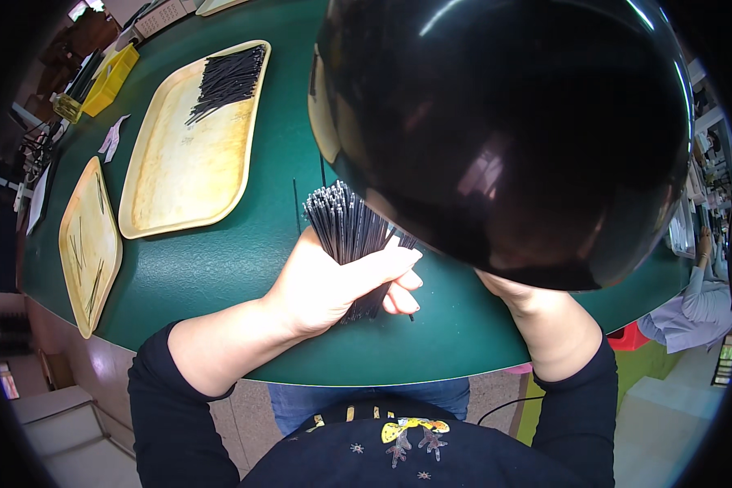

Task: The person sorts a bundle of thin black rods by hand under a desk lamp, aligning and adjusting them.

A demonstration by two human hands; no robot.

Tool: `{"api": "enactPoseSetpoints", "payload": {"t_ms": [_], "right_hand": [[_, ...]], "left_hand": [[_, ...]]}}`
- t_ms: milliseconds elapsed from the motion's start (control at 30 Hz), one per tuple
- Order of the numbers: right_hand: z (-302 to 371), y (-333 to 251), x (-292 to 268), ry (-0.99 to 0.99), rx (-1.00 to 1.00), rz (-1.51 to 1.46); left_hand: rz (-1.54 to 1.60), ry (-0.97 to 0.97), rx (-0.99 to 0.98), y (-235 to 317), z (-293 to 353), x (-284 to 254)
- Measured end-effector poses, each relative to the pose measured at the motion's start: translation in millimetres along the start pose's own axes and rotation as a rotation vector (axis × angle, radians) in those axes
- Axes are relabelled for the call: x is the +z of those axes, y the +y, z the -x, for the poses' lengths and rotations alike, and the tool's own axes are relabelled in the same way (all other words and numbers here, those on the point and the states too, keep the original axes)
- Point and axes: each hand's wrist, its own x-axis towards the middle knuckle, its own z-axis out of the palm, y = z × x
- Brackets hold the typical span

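My left hand (325, 281) is closed around a thick bundle of thin black wires (342, 224) with silvery tips. The tips point up and away from me, and the lower ends come out beneath my fingers. My thumb lies across the front of the bundle. A large glossy black dome (496, 146), perhaps a lamp hood, covers much of the right side. Only the wrist and heel of my right hand (516, 294) show below its rim; the fingers are hidden behind it. Two loose black wires (295, 203) lie on the green tabletop (195, 285) beyond the bundle.
A long cream tray (179, 175) at the left holds a pile of black wires (229, 80) at its far end. Beside it, a smaller tray (81, 260) has several loose wires. Farther back stands a yellow bin (110, 80). Another person's sleeve (699, 301) shows at the far right.
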Motion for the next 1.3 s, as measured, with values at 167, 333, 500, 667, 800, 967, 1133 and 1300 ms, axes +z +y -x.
{"api": "enactPoseSetpoints", "payload": {"t_ms": [167,333,500,667,800,967,1133,1300], "right_hand": [[-12,-30,13,0.104,-0.205,0.086],[-14,-26,7,0.006,-0.3,0.402],[-16,-30,5,-0.011,-0.338,0.523],[-11,-29,1,-0.021,-0.283,0.51],[-13,-30,5,0.004,-0.354,0.579],[-4,-18,4,0.013,0.237,-0.026],[-3,-12,8,-0.204,0.477,0.088],[7,10,-7,-0.245,0.35,-0.716]], "left_hand": [[0.05,0.033,0.031,-2,2,1],[0.119,0.028,0.01,-5,1,1],[0.235,0.008,0.004,-7,0,-2],[0.09,0.028,0.058,-7,0,-1],[0.028,0.018,0.103,-5,1,0],[0.13,-0.025,0.046,-10,-1,-2],[0.162,-0.089,0.021,-13,-1,-2],[0.156,-0.121,0.037,-10,2,-2]]}}
